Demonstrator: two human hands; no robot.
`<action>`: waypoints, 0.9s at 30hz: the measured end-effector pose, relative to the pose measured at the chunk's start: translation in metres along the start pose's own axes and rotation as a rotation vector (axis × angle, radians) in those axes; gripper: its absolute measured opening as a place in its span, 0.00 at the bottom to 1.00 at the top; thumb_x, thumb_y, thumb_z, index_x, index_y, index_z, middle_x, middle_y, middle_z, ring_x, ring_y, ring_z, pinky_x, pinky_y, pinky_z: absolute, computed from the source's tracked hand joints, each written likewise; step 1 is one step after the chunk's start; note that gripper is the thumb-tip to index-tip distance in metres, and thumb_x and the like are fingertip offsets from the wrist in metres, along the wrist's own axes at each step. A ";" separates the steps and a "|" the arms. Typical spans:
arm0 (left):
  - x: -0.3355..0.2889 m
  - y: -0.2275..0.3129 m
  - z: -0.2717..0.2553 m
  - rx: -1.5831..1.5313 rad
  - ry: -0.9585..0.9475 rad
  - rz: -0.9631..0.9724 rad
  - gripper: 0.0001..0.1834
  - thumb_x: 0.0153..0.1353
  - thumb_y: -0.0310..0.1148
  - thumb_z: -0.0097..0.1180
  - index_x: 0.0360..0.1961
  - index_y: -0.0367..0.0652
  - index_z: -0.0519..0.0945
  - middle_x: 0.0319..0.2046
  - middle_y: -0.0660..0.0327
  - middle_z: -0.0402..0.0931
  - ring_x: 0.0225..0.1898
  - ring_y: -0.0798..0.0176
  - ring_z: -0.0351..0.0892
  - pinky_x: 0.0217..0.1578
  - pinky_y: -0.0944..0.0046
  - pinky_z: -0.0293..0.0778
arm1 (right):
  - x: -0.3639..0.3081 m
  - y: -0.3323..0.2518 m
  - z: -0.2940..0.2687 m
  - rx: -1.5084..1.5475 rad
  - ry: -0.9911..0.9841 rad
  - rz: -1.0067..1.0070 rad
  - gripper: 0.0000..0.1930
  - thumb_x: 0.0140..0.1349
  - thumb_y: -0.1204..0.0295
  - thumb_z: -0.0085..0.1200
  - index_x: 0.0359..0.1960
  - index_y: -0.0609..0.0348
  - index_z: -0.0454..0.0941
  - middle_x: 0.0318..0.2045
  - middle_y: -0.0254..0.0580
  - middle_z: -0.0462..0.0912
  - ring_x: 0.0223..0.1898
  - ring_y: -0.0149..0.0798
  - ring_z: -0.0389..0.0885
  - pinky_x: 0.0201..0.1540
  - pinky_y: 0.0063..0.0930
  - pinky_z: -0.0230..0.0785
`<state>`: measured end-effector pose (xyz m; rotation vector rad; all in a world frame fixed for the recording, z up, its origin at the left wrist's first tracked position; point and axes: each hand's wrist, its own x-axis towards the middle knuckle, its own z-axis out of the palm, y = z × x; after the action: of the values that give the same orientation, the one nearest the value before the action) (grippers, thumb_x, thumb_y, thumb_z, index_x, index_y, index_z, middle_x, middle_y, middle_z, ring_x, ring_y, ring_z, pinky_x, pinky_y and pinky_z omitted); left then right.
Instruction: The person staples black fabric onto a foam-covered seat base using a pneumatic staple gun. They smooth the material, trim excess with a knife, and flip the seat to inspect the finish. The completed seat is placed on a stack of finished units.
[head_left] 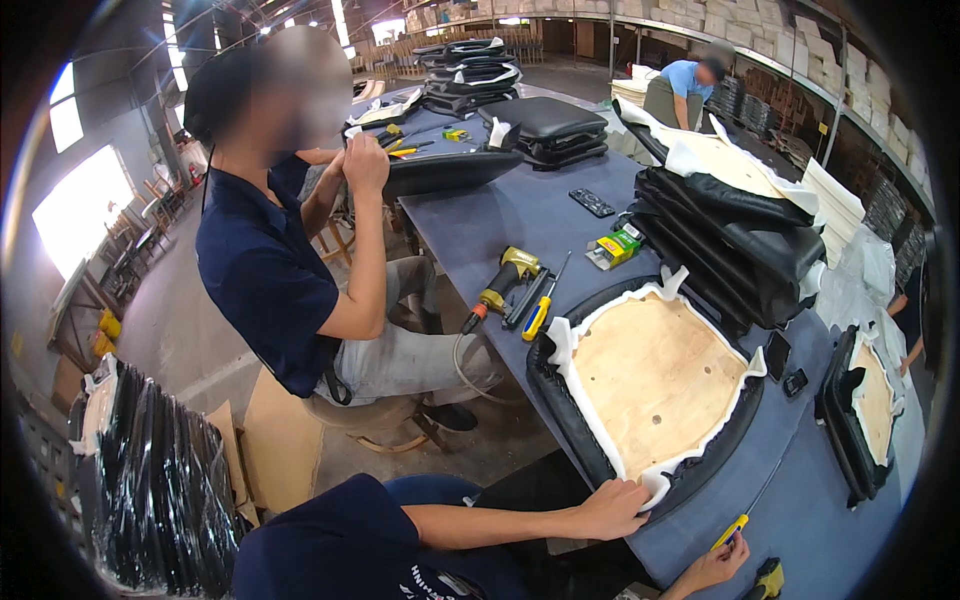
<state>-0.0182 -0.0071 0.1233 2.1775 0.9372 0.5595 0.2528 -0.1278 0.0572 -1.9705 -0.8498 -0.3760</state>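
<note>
A chair seat (655,375) lies wood side up before me, its plywood board ringed by white wadding and a black cover. My left hand (612,508) is closed on the wadding and cover edge at the seat's near corner. Beyond the seat's near right side, my right hand (712,570) grips the yellow handle of a screwdriver (731,531). Its long thin shaft points up and away to the right, apart from the seat. A yellow-and-black tool (768,578), partly cut off by the picture's rim, lies beside my right hand.
On the blue-grey table (460,215) lie a staple gun (512,275) with hose, another screwdriver (540,312), a green-yellow box (615,245) and a phone (777,355). Black seats (730,225) are stacked behind. A co-worker (270,250) sits at left holding another seat (450,172).
</note>
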 end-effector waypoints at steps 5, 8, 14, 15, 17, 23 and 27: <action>-0.002 0.003 -0.027 0.005 -0.126 -0.091 0.21 0.66 0.42 0.63 0.38 0.30 0.77 0.28 0.43 0.81 0.35 0.36 0.84 0.37 0.40 0.78 | 0.008 -0.049 0.008 -0.064 0.213 -0.160 0.08 0.57 0.79 0.59 0.37 0.63 0.88 0.35 0.51 0.83 0.35 0.55 0.83 0.41 0.44 0.78; -0.003 -0.006 -0.029 -0.037 -0.058 -0.034 0.24 0.67 0.46 0.64 0.45 0.32 0.74 0.40 0.40 0.79 0.37 0.36 0.83 0.38 0.42 0.79 | 0.009 -0.045 0.005 -0.080 0.195 -0.103 0.08 0.58 0.79 0.58 0.37 0.64 0.88 0.36 0.51 0.83 0.36 0.54 0.83 0.41 0.44 0.78; 0.010 -0.021 -0.052 0.150 0.072 0.249 0.42 0.64 0.48 0.67 0.71 0.38 0.62 0.61 0.44 0.65 0.55 0.42 0.77 0.54 0.46 0.75 | 0.012 -0.047 0.009 -0.122 0.124 0.010 0.08 0.58 0.79 0.58 0.38 0.64 0.87 0.37 0.51 0.83 0.37 0.53 0.83 0.42 0.45 0.78; 0.013 -0.029 -0.045 0.200 0.128 0.388 0.45 0.64 0.48 0.68 0.73 0.39 0.61 0.61 0.44 0.65 0.58 0.43 0.75 0.57 0.46 0.73 | 0.014 -0.052 0.013 -0.119 0.117 -0.006 0.08 0.58 0.79 0.58 0.38 0.64 0.87 0.36 0.51 0.83 0.36 0.53 0.83 0.42 0.46 0.78; 0.025 -0.033 -0.045 0.102 0.082 0.566 0.30 0.61 0.42 0.68 0.59 0.37 0.75 0.56 0.46 0.70 0.61 0.46 0.71 0.62 0.46 0.67 | 0.018 -0.057 0.014 -0.131 0.116 -0.036 0.09 0.59 0.79 0.58 0.39 0.64 0.87 0.36 0.50 0.83 0.36 0.53 0.83 0.42 0.46 0.78; 0.031 -0.030 -0.042 -0.093 -0.085 0.572 0.15 0.59 0.35 0.64 0.42 0.35 0.79 0.48 0.49 0.73 0.56 0.46 0.72 0.61 0.45 0.67 | 0.022 -0.062 0.021 -0.228 0.026 0.056 0.09 0.60 0.80 0.57 0.40 0.64 0.87 0.40 0.53 0.83 0.42 0.55 0.82 0.47 0.47 0.77; 0.041 -0.014 -0.078 -0.313 -0.113 0.192 0.31 0.57 0.34 0.71 0.60 0.37 0.74 0.52 0.44 0.74 0.52 0.42 0.76 0.55 0.45 0.74 | 0.026 -0.068 0.027 -0.246 0.013 0.055 0.10 0.60 0.80 0.57 0.41 0.65 0.87 0.40 0.54 0.82 0.42 0.55 0.82 0.48 0.47 0.77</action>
<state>-0.0456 0.0640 0.1695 2.0013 0.5425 0.6214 0.2220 -0.0718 0.1008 -2.2111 -0.7685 -0.4791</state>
